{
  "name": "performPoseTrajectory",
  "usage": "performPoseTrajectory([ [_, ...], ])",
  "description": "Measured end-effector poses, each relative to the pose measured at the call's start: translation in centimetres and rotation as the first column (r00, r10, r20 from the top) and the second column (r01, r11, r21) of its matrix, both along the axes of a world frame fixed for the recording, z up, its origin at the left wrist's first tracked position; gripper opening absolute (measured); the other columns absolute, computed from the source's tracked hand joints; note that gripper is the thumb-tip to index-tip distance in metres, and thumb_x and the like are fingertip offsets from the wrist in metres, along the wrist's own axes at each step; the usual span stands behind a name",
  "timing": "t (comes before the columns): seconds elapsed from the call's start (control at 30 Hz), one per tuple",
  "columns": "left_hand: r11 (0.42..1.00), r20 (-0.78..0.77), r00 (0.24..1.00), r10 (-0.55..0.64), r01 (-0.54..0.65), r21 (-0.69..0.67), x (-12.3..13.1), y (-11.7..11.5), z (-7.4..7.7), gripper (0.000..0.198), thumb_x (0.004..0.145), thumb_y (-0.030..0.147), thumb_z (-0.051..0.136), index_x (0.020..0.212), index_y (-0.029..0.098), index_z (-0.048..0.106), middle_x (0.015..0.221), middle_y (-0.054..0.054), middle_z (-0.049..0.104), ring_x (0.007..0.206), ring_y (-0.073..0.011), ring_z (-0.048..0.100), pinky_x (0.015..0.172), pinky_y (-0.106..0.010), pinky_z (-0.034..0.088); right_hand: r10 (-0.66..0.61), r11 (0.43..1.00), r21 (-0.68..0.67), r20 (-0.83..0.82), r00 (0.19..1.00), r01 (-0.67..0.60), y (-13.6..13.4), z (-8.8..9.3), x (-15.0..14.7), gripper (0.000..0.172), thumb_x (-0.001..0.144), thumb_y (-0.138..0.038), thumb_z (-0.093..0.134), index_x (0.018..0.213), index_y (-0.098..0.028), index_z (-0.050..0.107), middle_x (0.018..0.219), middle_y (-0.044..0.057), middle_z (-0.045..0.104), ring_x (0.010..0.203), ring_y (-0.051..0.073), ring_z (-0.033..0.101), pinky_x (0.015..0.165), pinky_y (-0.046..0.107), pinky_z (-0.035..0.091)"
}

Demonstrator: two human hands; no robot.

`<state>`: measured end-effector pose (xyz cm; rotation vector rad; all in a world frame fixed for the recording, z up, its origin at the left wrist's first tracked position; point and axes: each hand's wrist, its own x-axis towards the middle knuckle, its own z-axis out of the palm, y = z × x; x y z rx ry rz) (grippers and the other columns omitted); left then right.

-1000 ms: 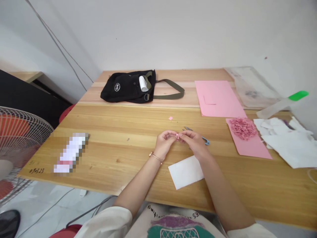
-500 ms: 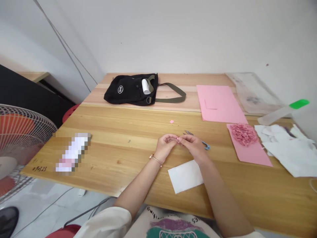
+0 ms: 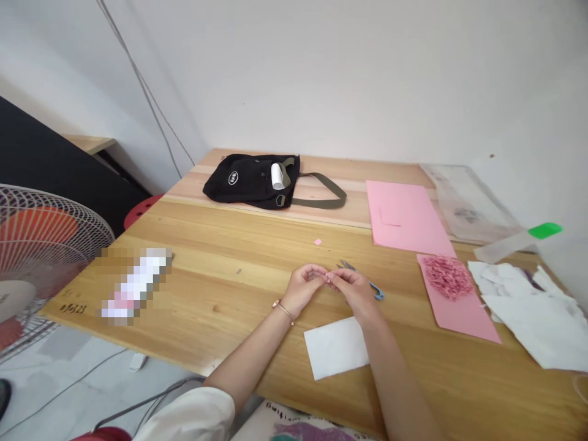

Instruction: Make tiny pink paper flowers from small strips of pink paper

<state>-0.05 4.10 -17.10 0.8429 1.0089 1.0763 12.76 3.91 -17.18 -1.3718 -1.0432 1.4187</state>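
Since the earlier head frames, our view has tipped, so everything on the pale wooden bench (image 3: 206, 239) sits lower; the two hands keep nearly the same place among it.

In the head view, the left hand (image 3: 303, 289) and right hand (image 3: 357, 291) meet above the bench, each grip closed to a fingertip pinch on a tiny pink paper piece (image 3: 327, 278). We take it that so small a piece leaves room only for fingertips; its exact shape we cannot tell. A pink diamond-shaped paper scrap (image 3: 318, 242) lies just beyond. Grey-bladed scissors with blue handles (image 3: 378, 294) lie partly behind the right hand, probably left near for easy reach. A white rectangular paper sheet (image 3: 333, 352) lies partly under the right forearm. Farther right, a heap of curly pink shreds (image 3: 448, 277) rests on a narrow pink sheet (image 3: 466, 321), which likely keeps it together.
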Motion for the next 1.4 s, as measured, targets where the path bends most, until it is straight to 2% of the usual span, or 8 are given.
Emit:
performPoseTrajectory([
  [0.77, 1.000, 0.006, 1.000, -0.010, 0.009, 0.004, 0.0, 0.0, -0.2, 0.017, 0.058, 0.015, 0.068, 0.072, 0.011, 0.059, 0.066, -0.001, 0.063, 0.063, -0.0093, 0.057, 0.068, -0.024, 0.044, -0.021, 0.999, -0.028, -0.001, 1.000, 0.021, -0.1, -0.2, 0.3, 0.013, 0.060, -0.030, 0.068, 0.064, -0.018, 0.064, 0.061, -0.001, 0.061, 0.058, 0.011, 0.052, 0.061, 0.027, 0.041],
  [1.13, 1.000, 0.000, 1.000, -0.012, 0.012, 0.008, 0.1, -0.1, -0.2, 0.016, 0.059, 0.016, 0.068, 0.071, 0.011, 0.059, 0.067, -0.002, 0.063, 0.064, -0.0094, 0.058, 0.068, -0.024, 0.044, -0.047, 0.996, -0.067, 0.067, 0.997, 0.052, -0.2, 1.1, -0.1, 0.014, 0.056, -0.031, 0.069, 0.059, -0.018, 0.064, 0.056, -0.001, 0.060, 0.054, 0.012, 0.049, 0.057, 0.027, 0.039],
  [1.4, 1.000, 0.017, 1.000, -0.012, 0.012, -0.002, 0.3, 0.1, -0.1, 0.016, 0.057, 0.017, 0.068, 0.069, 0.010, 0.059, 0.064, -0.002, 0.062, 0.060, -0.0083, 0.056, 0.066, -0.024, 0.043, -0.069, 0.995, -0.068, 0.033, 0.997, 0.071, 0.3, -0.3, 0.5, 0.015, 0.054, -0.033, 0.070, 0.060, -0.020, 0.067, 0.056, 0.000, 0.061, 0.053, 0.012, 0.049, 0.058, 0.028, 0.038],
])
